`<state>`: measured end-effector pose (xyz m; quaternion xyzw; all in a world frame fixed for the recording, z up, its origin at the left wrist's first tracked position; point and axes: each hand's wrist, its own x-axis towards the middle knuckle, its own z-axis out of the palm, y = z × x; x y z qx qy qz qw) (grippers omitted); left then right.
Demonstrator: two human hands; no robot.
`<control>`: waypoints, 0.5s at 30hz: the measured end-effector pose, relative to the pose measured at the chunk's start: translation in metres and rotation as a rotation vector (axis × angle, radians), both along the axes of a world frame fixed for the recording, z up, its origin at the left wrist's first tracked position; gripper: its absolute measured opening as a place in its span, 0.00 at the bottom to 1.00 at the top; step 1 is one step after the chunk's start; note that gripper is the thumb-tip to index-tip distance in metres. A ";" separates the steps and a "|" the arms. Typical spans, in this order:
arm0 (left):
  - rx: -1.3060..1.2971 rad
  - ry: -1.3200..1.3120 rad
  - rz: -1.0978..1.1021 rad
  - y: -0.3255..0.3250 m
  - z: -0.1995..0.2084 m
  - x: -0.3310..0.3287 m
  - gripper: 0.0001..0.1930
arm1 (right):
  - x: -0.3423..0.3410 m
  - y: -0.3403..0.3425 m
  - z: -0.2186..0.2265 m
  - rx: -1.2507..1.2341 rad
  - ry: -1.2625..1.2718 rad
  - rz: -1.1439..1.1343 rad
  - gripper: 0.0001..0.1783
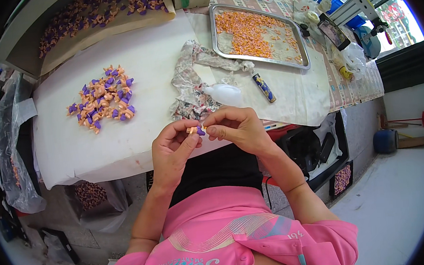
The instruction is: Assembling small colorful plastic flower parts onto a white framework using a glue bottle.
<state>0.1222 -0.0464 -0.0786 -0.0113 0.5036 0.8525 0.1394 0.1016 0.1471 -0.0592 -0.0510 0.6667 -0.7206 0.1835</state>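
Observation:
My left hand (173, 148) pinches a small peach-and-purple plastic figure part (198, 130) between thumb and fingers, just above the table's near edge. My right hand (234, 129) is closed at the fingertips on a tiny orange-yellow piece (204, 127), right beside the purple end of the part. Whether the two touch is too small to tell. Beyond my hands lies a white squeeze bottle (225, 95) on its side, its nozzle pointing left. It rests against a crumpled patterned cloth (188, 79). To the left is a loose heap of similar peach-and-purple parts (102, 99).
A metal tray (308, 60) of tiny orange pieces (249, 32) stands at the far right. Near it lies a blue-and-yellow cylinder (264, 88). An open box (21, 45) with many purple-and-peach parts is at the far left. A phone (333, 32) hangs on a stand.

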 end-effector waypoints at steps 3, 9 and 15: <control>-0.014 -0.019 0.000 0.001 -0.004 -0.001 0.13 | -0.001 -0.002 -0.007 -0.002 0.084 0.002 0.10; -0.032 -0.024 -0.035 -0.002 -0.009 -0.003 0.14 | -0.004 -0.005 -0.012 0.032 0.130 0.015 0.09; -0.039 -0.019 -0.041 -0.005 -0.014 -0.003 0.14 | -0.006 -0.007 -0.013 0.055 0.090 0.047 0.08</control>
